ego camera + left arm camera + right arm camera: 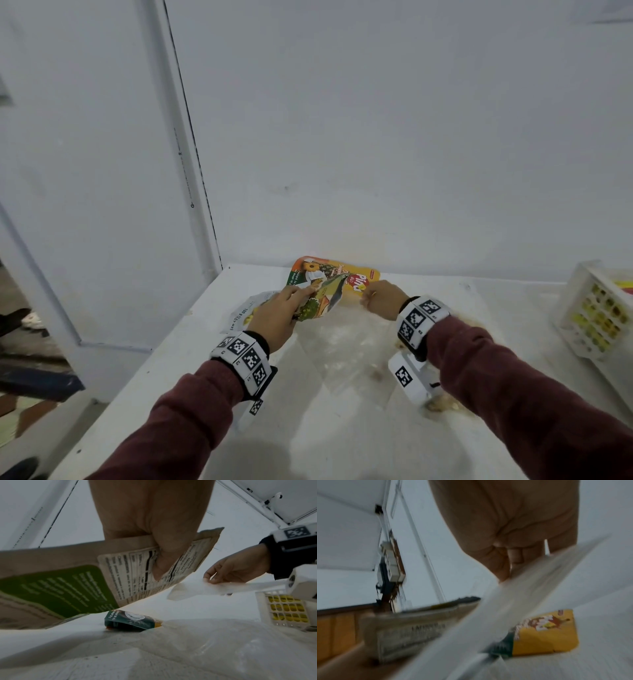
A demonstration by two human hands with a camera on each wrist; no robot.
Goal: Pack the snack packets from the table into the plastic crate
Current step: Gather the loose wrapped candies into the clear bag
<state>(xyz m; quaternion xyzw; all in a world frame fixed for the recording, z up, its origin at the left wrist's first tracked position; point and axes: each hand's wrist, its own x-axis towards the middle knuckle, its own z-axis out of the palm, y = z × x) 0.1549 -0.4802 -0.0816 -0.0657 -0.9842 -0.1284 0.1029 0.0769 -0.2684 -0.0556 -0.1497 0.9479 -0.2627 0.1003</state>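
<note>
My left hand grips a small stack of snack packets, the thumb pressing on a printed back with a nutrition label and a green panel. A white packet pokes out to its left. One yellow packet lies flat on the table by the wall, also in the wrist views. My right hand pinches the edge of a thin whitish plastic sheet between thumb and fingers. The white plastic crate stands at the far right with yellow packets inside.
The white table ends against the wall at the back and drops off on the left beside a door frame. A creased clear plastic sheet covers the table's middle. Brownish stains mark the surface near my right wrist.
</note>
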